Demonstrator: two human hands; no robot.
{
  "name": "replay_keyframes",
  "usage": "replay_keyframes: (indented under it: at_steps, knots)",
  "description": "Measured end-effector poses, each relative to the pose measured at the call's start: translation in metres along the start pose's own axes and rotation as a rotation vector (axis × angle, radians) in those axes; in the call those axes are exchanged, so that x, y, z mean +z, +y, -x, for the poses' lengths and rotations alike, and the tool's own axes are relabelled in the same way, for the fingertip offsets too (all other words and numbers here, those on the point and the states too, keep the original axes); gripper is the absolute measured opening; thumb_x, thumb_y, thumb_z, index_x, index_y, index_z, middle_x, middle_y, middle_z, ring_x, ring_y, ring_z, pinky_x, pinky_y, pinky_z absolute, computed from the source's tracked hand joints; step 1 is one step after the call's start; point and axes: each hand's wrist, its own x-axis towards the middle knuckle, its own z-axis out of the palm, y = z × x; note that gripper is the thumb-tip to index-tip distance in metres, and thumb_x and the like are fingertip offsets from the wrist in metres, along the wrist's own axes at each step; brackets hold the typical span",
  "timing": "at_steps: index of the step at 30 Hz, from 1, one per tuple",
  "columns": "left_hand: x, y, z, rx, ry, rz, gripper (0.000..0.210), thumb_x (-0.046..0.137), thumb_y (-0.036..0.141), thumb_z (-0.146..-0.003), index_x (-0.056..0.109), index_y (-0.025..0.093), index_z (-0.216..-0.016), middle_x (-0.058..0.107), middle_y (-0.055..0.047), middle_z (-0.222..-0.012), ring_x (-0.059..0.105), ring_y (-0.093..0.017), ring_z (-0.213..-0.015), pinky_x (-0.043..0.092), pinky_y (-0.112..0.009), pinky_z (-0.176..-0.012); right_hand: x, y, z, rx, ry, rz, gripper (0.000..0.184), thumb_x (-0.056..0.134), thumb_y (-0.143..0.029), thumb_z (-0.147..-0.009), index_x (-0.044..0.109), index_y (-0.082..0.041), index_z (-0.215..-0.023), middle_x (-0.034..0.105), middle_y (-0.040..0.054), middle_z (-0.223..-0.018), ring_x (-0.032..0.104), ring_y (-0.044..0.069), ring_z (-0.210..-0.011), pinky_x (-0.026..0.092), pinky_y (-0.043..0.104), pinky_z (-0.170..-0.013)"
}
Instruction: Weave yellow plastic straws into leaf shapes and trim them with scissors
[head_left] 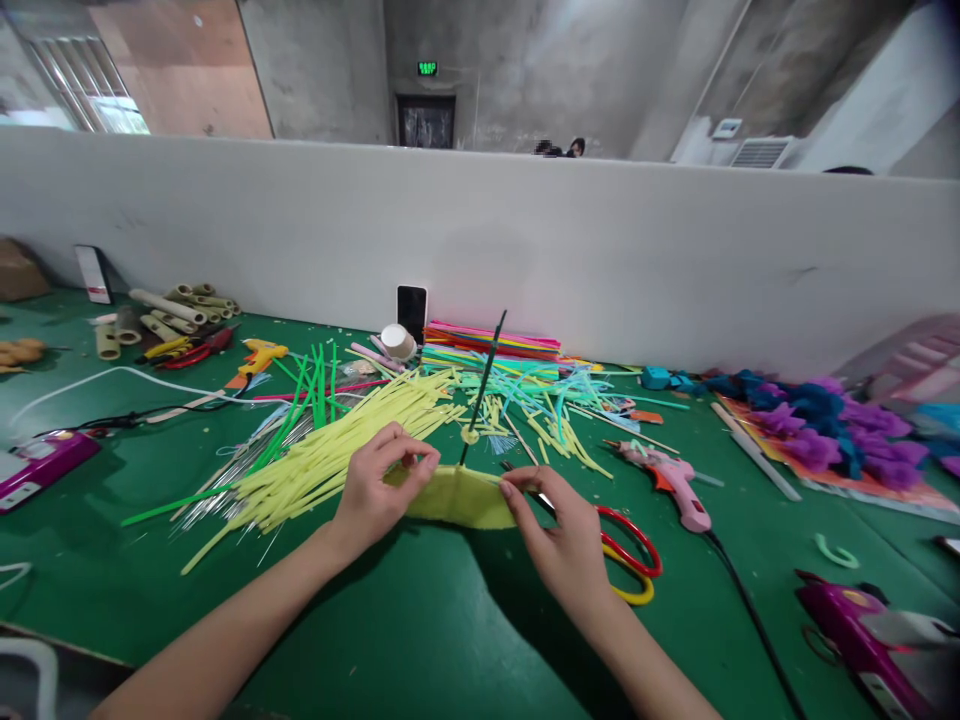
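Note:
Between my two hands a yellow-green strip [463, 500], which looks like fabric or crepe paper, is stretched out above the table. My left hand [384, 482] pinches its left end between thumb and fingers. At the right end, my right hand [556, 520] grips the edge between thumb and forefinger. A thin dark green stem [485, 385] rises from the middle of the strip, leaning right, with a small pale yellow bead-like piece low on it. Scissors with red and yellow handles [646, 552] lie on the table, partly behind my right hand.
Yellow pipe cleaners [330, 455] are heaped behind my left hand. A pink glue gun [671, 482] lies to the right, its cord running forward. Farther back are a yellow glue gun [262, 355], bamboo pieces [176, 312], a phone [412, 312] and purple-and-blue flowers [840, 425].

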Motion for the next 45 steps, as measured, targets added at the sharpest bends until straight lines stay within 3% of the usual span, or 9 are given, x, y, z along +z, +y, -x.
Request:
replay_keyframes:
  at_steps: [3, 6, 9, 11, 17, 22, 30, 41, 45]
  knots:
    - [0.000, -0.004, 0.003, 0.011, 0.011, -0.031, 0.024, 0.048, 0.030, -0.091, 0.067, 0.020, -0.082, 0.061, -0.004, -0.077, 0.056, -0.017, -0.073, 0.045, -0.028, -0.070, 0.002, 0.001, -0.001, 0.013, 0.009, 0.024, 0.014, 0.053, -0.034, -0.091, 0.062, -0.023, -0.089, 0.067, 0.0058, -0.090, 0.062, 0.023, -0.088, 0.046, 0.034, -0.080]
    - [0.002, -0.007, 0.006, 0.120, 0.054, -0.086, 0.028, 0.042, 0.032, -0.093, 0.067, 0.020, -0.095, 0.058, -0.007, -0.090, 0.057, -0.020, -0.088, 0.047, -0.033, -0.082, 0.003, 0.000, -0.002, 0.027, -0.002, 0.016, 0.014, 0.052, -0.034, -0.091, 0.061, -0.023, -0.087, 0.067, 0.0056, -0.090, 0.061, 0.023, -0.088, 0.045, 0.034, -0.079]
    - [0.006, -0.010, 0.010, 0.298, 0.155, -0.246, 0.037, 0.056, 0.043, -0.084, 0.063, 0.019, -0.111, 0.042, -0.013, -0.125, 0.044, -0.030, -0.119, 0.041, -0.045, -0.100, 0.004, -0.002, -0.001, 0.014, -0.033, -0.027, 0.014, 0.050, -0.032, -0.092, 0.059, -0.023, -0.087, 0.065, 0.0055, -0.089, 0.061, 0.022, -0.086, 0.045, 0.032, -0.077]
    - [0.010, -0.010, 0.011, 0.364, 0.200, -0.364, 0.041, 0.067, 0.042, -0.076, 0.064, 0.022, -0.111, 0.027, -0.012, -0.140, 0.033, -0.036, -0.130, 0.034, -0.050, -0.106, 0.004, -0.003, 0.000, -0.002, -0.053, -0.054, 0.014, 0.050, -0.031, -0.093, 0.059, -0.023, -0.088, 0.065, 0.0053, -0.089, 0.060, 0.021, -0.086, 0.045, 0.031, -0.076]
    - [0.017, -0.002, 0.011, 0.336, 0.130, -0.514, 0.019, 0.063, 0.024, -0.082, 0.070, 0.025, -0.100, 0.012, -0.003, -0.156, 0.015, -0.039, -0.141, 0.016, -0.057, -0.112, 0.007, -0.002, 0.002, -0.051, -0.087, -0.091, 0.012, 0.050, -0.028, -0.092, 0.061, -0.023, -0.089, 0.064, 0.0055, -0.088, 0.060, 0.021, -0.086, 0.046, 0.031, -0.077]
    - [0.014, 0.006, 0.009, 0.258, 0.089, -0.404, 0.010, 0.063, 0.023, -0.082, 0.073, 0.022, -0.082, 0.003, 0.006, -0.159, -0.001, -0.041, -0.143, 0.010, -0.062, -0.112, 0.009, 0.000, 0.001, -0.048, -0.082, -0.081, 0.012, 0.052, -0.029, -0.092, 0.062, -0.023, -0.090, 0.064, 0.0048, -0.089, 0.060, 0.020, -0.087, 0.046, 0.032, -0.078]
    - [0.012, 0.005, 0.005, 0.179, 0.117, -0.369, 0.008, 0.066, 0.027, -0.080, 0.072, 0.022, -0.076, 0.019, 0.002, -0.155, 0.000, -0.040, -0.143, 0.011, -0.060, -0.114, 0.002, 0.001, -0.003, -0.019, -0.045, -0.038, 0.012, 0.055, -0.031, -0.091, 0.064, -0.023, -0.090, 0.066, 0.0054, -0.090, 0.060, 0.020, -0.083, 0.048, 0.032, -0.077]
    - [0.013, 0.005, 0.004, 0.172, 0.143, -0.388, 0.011, 0.068, 0.032, -0.080, 0.072, 0.023, -0.073, 0.024, 0.004, -0.154, 0.003, -0.037, -0.144, 0.013, -0.060, -0.114, 0.002, 0.005, -0.006, 0.002, 0.089, 0.058, 0.017, 0.060, -0.035, -0.087, 0.068, -0.021, -0.081, 0.066, 0.0037, -0.080, 0.055, 0.016, -0.065, 0.044, 0.028, -0.060]
    - [0.014, 0.004, 0.004, 0.134, 0.161, -0.387, 0.014, 0.068, 0.033, -0.080, 0.071, 0.022, -0.072, 0.020, 0.005, -0.156, 0.005, -0.035, -0.144, 0.014, -0.058, -0.114, 0.003, 0.007, -0.005, -0.005, 0.090, 0.041, 0.016, 0.058, -0.032, -0.089, 0.069, -0.021, -0.086, 0.067, 0.0028, -0.083, 0.055, 0.014, -0.064, 0.044, 0.026, -0.060]
